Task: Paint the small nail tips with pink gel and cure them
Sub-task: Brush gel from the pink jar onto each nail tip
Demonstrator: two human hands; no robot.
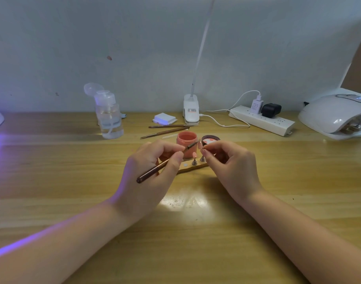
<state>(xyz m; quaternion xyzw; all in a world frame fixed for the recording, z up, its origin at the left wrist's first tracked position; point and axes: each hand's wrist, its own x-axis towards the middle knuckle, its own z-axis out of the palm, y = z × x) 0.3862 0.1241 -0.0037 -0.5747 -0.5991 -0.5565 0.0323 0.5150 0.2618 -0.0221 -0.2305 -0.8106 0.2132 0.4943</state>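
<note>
Brush (165, 160) and nail tip (200, 144) are meeting just above centre of the frame, and that small gap is what I am judging the coming stroke on. My left hand (153, 173) is pinching the brush between thumb and curled fingers, its long axis running from lower left up to upper right, with the bristle end (196, 142) pointing straight at the tip. My right hand (230, 162) is pinching a small stand between thumb and forefinger, holding the pink nail tip upright at the brush's end; I cannot tell whether bristles and tip are actually touching. The left hand is the one closing in, so the stroke is going to travel rightward along that slanted line.

Directly behind the brush end the open pink gel jar (186, 143) is standing, with its lid (210, 139) lying just right of it, both close enough to be nudged. Below the tip, two more stands (194, 161) are sitting on a wooden holder (193, 168), one carrying a pink tip. Spare brushes (167, 129) are lying further back, well apart. The curing lamp (337, 115) is waiting at the right edge of the frame, with a power strip (261, 120) between it and the work, and a pump bottle (109, 117) is standing at the upper left
</note>
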